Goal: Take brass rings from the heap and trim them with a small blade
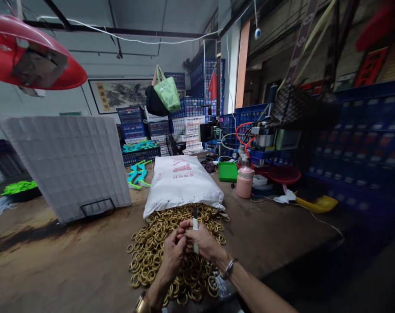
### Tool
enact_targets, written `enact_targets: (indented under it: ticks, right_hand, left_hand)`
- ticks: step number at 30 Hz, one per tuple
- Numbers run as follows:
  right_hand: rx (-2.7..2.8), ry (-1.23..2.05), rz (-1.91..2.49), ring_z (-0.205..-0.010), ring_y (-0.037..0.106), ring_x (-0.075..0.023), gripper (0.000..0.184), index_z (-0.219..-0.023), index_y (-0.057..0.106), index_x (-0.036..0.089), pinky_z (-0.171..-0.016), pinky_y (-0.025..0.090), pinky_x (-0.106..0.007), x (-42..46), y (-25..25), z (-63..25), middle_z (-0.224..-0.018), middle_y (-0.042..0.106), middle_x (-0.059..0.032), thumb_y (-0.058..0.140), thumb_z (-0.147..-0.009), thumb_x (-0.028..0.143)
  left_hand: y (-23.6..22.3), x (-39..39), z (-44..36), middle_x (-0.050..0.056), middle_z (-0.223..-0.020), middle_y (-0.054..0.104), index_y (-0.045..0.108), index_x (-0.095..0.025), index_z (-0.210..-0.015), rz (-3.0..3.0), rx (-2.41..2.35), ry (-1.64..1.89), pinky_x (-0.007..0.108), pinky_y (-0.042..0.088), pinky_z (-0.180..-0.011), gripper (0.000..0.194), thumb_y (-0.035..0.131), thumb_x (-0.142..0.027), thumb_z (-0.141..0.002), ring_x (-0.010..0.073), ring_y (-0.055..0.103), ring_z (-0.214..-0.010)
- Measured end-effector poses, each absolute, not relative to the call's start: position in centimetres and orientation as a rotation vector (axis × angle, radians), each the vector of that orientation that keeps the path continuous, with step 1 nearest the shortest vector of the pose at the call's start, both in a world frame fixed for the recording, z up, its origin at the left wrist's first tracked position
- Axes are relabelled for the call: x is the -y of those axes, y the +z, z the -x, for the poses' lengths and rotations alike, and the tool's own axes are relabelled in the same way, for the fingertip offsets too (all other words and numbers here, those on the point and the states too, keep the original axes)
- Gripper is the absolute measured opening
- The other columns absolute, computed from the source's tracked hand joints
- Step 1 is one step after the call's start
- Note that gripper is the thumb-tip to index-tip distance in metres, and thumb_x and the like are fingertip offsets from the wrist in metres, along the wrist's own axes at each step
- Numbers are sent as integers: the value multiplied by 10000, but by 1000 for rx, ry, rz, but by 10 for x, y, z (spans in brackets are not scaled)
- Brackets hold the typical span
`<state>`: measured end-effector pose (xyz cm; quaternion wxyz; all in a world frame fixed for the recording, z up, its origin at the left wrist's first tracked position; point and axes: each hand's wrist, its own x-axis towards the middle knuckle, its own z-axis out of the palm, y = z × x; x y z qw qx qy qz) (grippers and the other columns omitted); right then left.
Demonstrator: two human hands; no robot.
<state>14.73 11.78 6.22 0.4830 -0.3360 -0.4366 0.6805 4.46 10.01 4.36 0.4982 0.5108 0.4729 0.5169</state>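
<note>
My left hand is closed with its fingertips pinched together, touching the fingers of my right hand; whatever lies between them is too small to make out. In my right hand is a slim tool with a pale handle and a dark tip, pointing away from me. Both hands are over a heap of brass-coloured rings spread on the table. The heap reaches back to the mouth of a white woven sack with red print, which lies flat on its side.
A tall white padded panel stands to the left, below a red lamp shade. At right are a pink bottle, a green tray, a red round dish and a yellow scoop. Turquoise pieces lie behind the panel.
</note>
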Motion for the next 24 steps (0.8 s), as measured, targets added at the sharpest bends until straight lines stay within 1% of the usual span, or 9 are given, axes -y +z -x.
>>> enact_targets:
  ticks: [5, 7, 9, 12, 15, 18, 20, 22, 24]
  right_hand:
    - [1120, 1752, 816, -700, 591, -123, 250, -792, 542, 156, -563, 422, -200, -116, 73, -148, -753, 611, -1, 592, -547, 161]
    - [1214, 1735, 866, -761, 583, -136, 241, -822, 552, 161, -572, 436, -214, -118, 79, -151, -808, 613, -14, 560, -582, 161]
    - [1329, 1581, 990, -800, 563, -138, 262, -846, 562, 169, -553, 429, -201, -122, 81, -159, -847, 613, -15, 512, -593, 126]
    - [1341, 1359, 1091, -761, 557, -112, 277, -879, 557, 172, -548, 419, -183, -123, 73, -178, -838, 612, -8, 458, -624, 122]
    - [1289, 1239, 1167, -616, 555, -85, 214, -859, 525, 167, -552, 438, -198, -110, 51, -206, -732, 590, 13, 442, -662, 170]
    - [1319, 1117, 1371, -432, 469, -65, 215, -855, 516, 166, -441, 387, -192, -82, 22, -235, -658, 566, 29, 424, -662, 192]
    - [1391, 993, 1507, -446, 482, -84, 217, -856, 538, 167, -459, 398, -215, -60, 2, -252, -678, 589, 10, 413, -685, 213]
    - [1429, 851, 1605, -562, 551, -127, 210, -846, 556, 173, -550, 438, -249, -40, -14, -264, -686, 610, -10, 404, -712, 229]
    - [1458, 721, 1672, -668, 586, -159, 180, -816, 565, 181, -643, 454, -279, -23, -25, -271, -716, 627, -26, 423, -723, 243]
  left_hand:
    - [39, -99, -37, -60, -468, 490, 537, -151, -745, -1287, -1255, 1204, 196, 372, -350, 176, 534, -304, -659, 79, 438, -348]
    - [42, -100, -30, -62, -456, 487, 552, -143, -761, -1319, -1308, 1171, 202, 384, -362, 172, 524, -277, -657, 83, 442, -352]
    - [45, -103, -23, -61, -463, 490, 566, -136, -816, -1360, -1368, 1150, 207, 397, -380, 215, 511, -283, -670, 94, 465, -376]
    - [48, -108, -12, -36, -540, 541, 577, -141, -893, -1461, -1468, 1159, 221, 425, -430, 258, 468, -289, -712, 108, 504, -439]
    - [50, -117, -3, 25, -746, 627, 599, -163, -911, -1621, -1548, 1200, 300, 481, -659, 262, 483, -296, -718, 169, 583, -695]
    - [53, -123, 5, 79, -982, 614, 606, -171, -904, -1768, -1612, 1254, 393, 363, -920, 245, 525, -276, -698, 238, 502, -1015]
    - [53, -121, 8, 98, -1039, 590, 607, -173, -884, -1833, -1642, 1279, 431, 291, -979, 224, 534, -273, -699, 261, 443, -1094]
    - [50, -108, 7, 109, -1057, 575, 601, -173, -898, -1900, -1666, 1309, 449, 276, -987, 223, 527, -279, -716, 269, 433, -1107]
    - [40, -85, 2, 114, -1023, 585, 592, -172, -930, -2072, -1690, 1380, 448, 334, -949, 234, 499, -293, -752, 263, 479, -1055]
